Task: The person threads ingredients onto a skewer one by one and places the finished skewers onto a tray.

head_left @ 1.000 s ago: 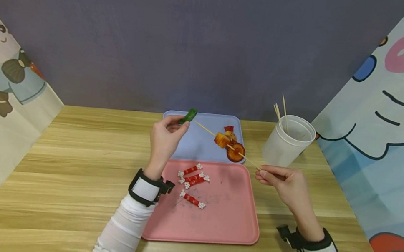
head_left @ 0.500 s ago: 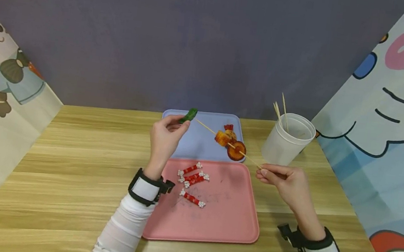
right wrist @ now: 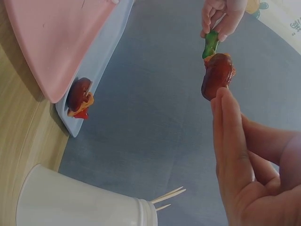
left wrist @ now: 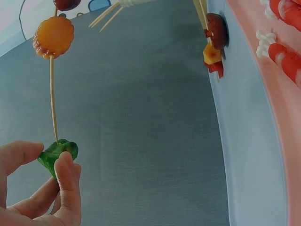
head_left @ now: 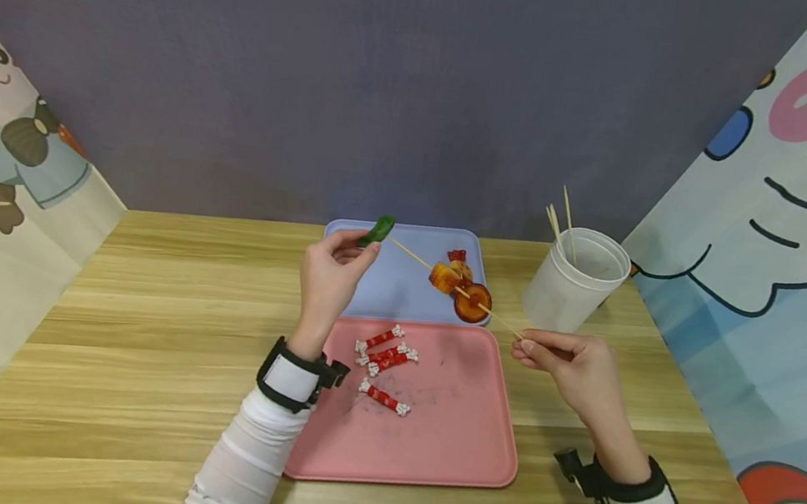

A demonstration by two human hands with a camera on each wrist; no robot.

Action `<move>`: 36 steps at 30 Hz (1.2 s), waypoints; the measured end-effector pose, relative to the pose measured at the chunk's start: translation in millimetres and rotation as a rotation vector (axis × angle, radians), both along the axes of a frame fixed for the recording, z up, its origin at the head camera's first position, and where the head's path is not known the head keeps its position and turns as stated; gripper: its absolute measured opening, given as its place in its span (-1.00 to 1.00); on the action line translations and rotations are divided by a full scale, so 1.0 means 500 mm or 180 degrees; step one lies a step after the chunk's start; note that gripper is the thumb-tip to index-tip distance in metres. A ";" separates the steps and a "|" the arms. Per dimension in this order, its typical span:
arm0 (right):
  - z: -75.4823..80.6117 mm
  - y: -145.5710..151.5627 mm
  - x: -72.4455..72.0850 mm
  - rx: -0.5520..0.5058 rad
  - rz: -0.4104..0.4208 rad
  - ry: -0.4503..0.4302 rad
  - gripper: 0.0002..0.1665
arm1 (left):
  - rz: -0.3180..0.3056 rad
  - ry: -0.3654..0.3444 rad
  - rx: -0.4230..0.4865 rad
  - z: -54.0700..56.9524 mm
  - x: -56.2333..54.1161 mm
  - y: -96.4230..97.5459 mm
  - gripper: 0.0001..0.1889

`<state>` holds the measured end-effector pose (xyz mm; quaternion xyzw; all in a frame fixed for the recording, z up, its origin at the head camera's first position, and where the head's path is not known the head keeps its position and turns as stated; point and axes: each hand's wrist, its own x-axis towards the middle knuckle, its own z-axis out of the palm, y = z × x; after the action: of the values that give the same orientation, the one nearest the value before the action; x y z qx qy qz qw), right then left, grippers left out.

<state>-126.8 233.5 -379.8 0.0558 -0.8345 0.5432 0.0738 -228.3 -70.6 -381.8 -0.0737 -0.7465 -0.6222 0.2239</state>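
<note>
My left hand point(head_left: 331, 277) pinches a curved green pepper piece point(head_left: 377, 232) above the blue tray point(head_left: 391, 288). My right hand point(head_left: 574, 370) pinches the rear end of a thin bamboo skewer point(left wrist: 52, 99). On it sit a yellow-orange corn piece point(head_left: 443, 279) and, nearer the right hand, a glossy brown round slice point(head_left: 472, 303). The skewer's front end meets the pepper piece in the left wrist view; whether it has pierced it I cannot tell. In the right wrist view the brown slice point(right wrist: 217, 77) hides most of the corn.
A finished-looking skewer's food pieces point(left wrist: 215, 47) lie on the blue tray's right side. In front, a pink tray point(head_left: 455, 443) holds several red sticks with white frilled ends point(head_left: 384, 398). A white tub point(head_left: 569, 281) with bamboo skewers stands right, near the grey back wall point(head_left: 422, 103).
</note>
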 end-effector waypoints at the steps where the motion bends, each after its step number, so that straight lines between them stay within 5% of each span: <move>1: 0.000 0.000 0.000 0.0002 -0.0002 0.0001 -0.76 | 0.0001 -0.0001 0.0001 0.000 0.000 0.000 -0.72; 36: 0.008 -0.005 0.006 0.0001 -0.0021 0.0015 -0.75 | -0.0121 -0.0029 0.0115 0.002 0.000 0.005 -0.73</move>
<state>-124.0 230.8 -376.0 0.0544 -0.8346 0.5426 0.0777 -228.3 -68.1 -380.6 -0.0810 -0.7346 -0.6402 0.2098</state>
